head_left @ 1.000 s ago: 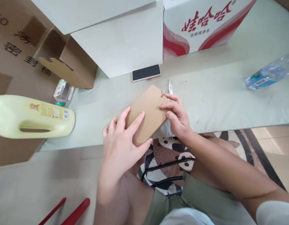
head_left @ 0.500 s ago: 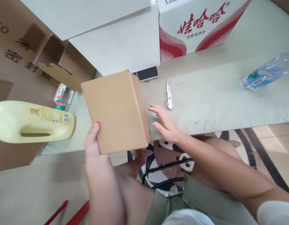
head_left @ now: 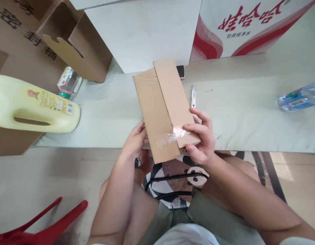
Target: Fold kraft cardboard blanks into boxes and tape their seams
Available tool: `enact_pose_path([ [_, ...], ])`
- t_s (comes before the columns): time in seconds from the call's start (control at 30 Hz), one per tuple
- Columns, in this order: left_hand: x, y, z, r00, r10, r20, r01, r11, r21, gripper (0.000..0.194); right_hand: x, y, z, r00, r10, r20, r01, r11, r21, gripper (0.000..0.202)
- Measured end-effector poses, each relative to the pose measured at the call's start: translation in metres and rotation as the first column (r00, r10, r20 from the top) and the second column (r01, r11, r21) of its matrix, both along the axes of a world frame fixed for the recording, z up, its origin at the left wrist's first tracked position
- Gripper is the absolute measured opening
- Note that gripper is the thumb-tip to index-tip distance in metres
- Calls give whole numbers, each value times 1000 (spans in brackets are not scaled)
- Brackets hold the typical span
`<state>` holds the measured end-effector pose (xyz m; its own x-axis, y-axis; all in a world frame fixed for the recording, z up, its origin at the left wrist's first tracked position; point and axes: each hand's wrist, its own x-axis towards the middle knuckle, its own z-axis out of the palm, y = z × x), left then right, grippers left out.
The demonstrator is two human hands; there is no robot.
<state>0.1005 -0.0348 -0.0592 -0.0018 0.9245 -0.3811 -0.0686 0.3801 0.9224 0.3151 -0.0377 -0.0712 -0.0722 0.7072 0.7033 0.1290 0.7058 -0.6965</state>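
A small brown cardboard box is held over the front edge of the table, tilted, its flapped side facing me. One flap stands partly raised, and clear tape shines near the lower end. My left hand grips the box's left side, fingers partly hidden behind it. On the right, my right hand closes round the lower corner, fingertips on the flap by the tape. Just beyond that hand a white utility knife lies on the table, its near end close to my fingers.
Behind the box stand a white carton and a red-and-white carton. A phone peeks out between. To the left are a yellow jug, a small bottle and an open cardboard box; a water bottle lies right.
The box has turned so its taped flaps show, and it has shifted right. My right hand, apart from it before, now grips it. The view has moved slightly.
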Motion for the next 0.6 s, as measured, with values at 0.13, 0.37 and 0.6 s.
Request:
enact_pose_path([
  [0.13, 7, 3, -5, 985, 32, -169, -4, 987, 161, 44, -1, 8, -6, 996, 32, 80, -28, 998, -50, 37],
  [0.37, 1, 4, -1, 851, 516, -99, -142, 408, 902, 20, -3, 14, -10, 996, 34, 81, -30, 999, -46, 32],
  [0.6, 24, -18, 1, 800, 381, -464, 360, 315, 878, 37, -11, 16, -15, 997, 79, 20, -75, 988, -134, 41],
])
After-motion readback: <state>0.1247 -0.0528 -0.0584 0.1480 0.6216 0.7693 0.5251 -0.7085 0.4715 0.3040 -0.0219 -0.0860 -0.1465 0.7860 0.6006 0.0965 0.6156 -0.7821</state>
